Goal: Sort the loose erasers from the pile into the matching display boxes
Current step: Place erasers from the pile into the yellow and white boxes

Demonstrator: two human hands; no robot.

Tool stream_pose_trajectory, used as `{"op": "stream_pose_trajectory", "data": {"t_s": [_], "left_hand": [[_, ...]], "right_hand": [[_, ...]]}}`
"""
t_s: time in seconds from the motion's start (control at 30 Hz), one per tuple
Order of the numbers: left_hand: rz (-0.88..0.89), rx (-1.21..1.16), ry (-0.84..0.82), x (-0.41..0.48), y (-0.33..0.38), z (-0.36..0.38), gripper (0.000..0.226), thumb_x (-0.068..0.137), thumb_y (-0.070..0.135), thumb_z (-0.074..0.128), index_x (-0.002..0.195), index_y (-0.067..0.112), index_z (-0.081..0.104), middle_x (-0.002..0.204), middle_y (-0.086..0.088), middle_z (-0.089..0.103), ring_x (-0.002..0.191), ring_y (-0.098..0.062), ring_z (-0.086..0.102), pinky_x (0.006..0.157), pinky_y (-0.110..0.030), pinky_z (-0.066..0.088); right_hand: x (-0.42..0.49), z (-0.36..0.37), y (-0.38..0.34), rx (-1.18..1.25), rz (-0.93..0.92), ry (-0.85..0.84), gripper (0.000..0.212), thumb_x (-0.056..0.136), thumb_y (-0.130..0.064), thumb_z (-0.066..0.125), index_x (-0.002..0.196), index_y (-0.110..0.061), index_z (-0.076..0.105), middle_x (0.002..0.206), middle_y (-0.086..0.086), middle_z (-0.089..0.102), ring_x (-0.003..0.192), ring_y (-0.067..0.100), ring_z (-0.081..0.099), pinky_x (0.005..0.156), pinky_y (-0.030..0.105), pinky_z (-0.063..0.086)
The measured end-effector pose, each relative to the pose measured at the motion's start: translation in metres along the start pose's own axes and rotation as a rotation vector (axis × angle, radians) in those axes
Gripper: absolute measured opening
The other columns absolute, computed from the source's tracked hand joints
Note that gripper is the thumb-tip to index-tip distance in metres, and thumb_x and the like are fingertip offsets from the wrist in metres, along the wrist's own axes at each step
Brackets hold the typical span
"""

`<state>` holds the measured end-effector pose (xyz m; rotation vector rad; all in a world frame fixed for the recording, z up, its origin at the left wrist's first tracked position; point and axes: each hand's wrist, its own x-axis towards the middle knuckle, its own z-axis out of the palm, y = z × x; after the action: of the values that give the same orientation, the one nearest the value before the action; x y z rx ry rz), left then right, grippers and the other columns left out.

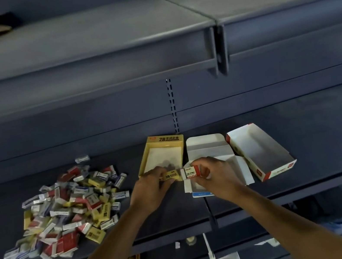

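A pile of loose erasers [65, 209] in yellow, red and blue-white sleeves lies on the left of the dark shelf. Three open display boxes stand to its right: a yellow box [164, 140], a white-and-blue box [205, 146] and a red-and-white box [271, 174]. My left hand [151, 190] pinches a yellow eraser [171, 176] in front of the yellow box. My right hand [214, 175] pinches a red-and-white eraser [192, 172] over the white-and-blue box's front flap. The two erasers meet end to end between my hands.
The grey shelf [169, 216] has a front edge just below my forearms. An upper shelf [84, 60] overhangs at the back, with bottles and packets at the top right. Bags and clutter lie on the floor below.
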<state>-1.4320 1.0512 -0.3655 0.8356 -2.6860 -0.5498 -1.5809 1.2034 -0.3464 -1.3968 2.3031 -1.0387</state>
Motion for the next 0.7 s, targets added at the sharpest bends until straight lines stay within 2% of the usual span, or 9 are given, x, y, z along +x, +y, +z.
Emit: {"op": "stream_pose_trajectory", "data": {"t_s": [0.17,0.3,0.4,0.5,0.57,0.63,0.7], "left_hand": [[0.056,-0.008,-0.035,-0.012,-0.003,-0.002,0.036,0.089,0.047,0.057,0.115,0.022,0.057,0.096,0.001,0.069,0.088,-0.02,0.065,0.07,-0.03,0.049],[0.134,-0.067,-0.072,-0.026,-0.002,-0.005,0.037,0.089,0.043,0.058,0.122,0.027,0.056,0.103,0.003,0.068,0.093,-0.014,0.063,0.074,-0.025,0.05],[0.189,-0.07,-0.004,-0.029,-0.01,-0.011,0.036,0.085,0.048,0.057,0.114,0.028,0.062,0.103,0.003,0.064,0.094,-0.015,0.061,0.076,-0.033,0.054],[0.089,0.006,0.115,-0.017,-0.027,-0.018,0.035,0.083,0.043,0.063,0.112,0.024,0.066,0.101,-0.002,0.06,0.094,-0.024,0.058,0.074,-0.034,0.051],[0.02,0.044,0.15,-0.007,-0.036,-0.026,0.036,0.084,0.044,0.056,0.113,0.026,0.067,0.098,-0.005,0.061,0.09,-0.026,0.059,0.071,-0.033,0.051],[-0.025,0.101,0.164,0.003,-0.043,-0.031,0.034,0.084,0.042,0.055,0.109,0.024,0.069,0.097,-0.007,0.063,0.089,-0.028,0.06,0.069,-0.033,0.052],[-0.09,0.138,0.145,0.012,-0.047,-0.034,0.029,0.086,0.034,0.061,0.112,0.024,0.068,0.103,-0.006,0.062,0.097,-0.028,0.058,0.074,-0.034,0.051]], "right_hand": [[0.013,0.013,-0.005,-0.002,-0.008,0.01,0.03,0.08,-0.034,0.07,0.108,-0.027,0.062,0.091,-0.007,0.062,0.077,0.004,0.055,0.069,0.016,0.046],[0.021,0.026,-0.009,-0.009,-0.039,-0.012,0.032,0.081,-0.034,0.07,0.111,-0.027,0.061,0.091,-0.01,0.06,0.076,0.001,0.054,0.066,0.01,0.042],[0.027,0.033,-0.012,0.003,-0.045,-0.008,0.032,0.079,-0.033,0.071,0.109,-0.025,0.062,0.09,-0.01,0.061,0.075,0.002,0.054,0.067,0.013,0.044],[0.032,0.036,-0.015,0.014,-0.046,0.015,0.033,0.077,-0.034,0.073,0.107,-0.023,0.064,0.085,-0.011,0.06,0.073,0.004,0.055,0.067,0.015,0.045],[0.035,0.037,-0.017,0.013,-0.051,0.013,0.034,0.077,-0.033,0.073,0.108,-0.022,0.064,0.084,-0.011,0.057,0.073,0.005,0.053,0.067,0.014,0.043],[0.037,0.039,-0.019,0.006,-0.054,0.01,0.035,0.078,-0.034,0.073,0.109,-0.023,0.064,0.084,-0.011,0.056,0.074,0.005,0.052,0.069,0.016,0.043],[0.038,0.042,-0.022,-0.004,-0.061,0.003,0.035,0.078,-0.035,0.073,0.109,-0.024,0.064,0.084,-0.012,0.054,0.074,0.005,0.051,0.069,0.017,0.042]]}}
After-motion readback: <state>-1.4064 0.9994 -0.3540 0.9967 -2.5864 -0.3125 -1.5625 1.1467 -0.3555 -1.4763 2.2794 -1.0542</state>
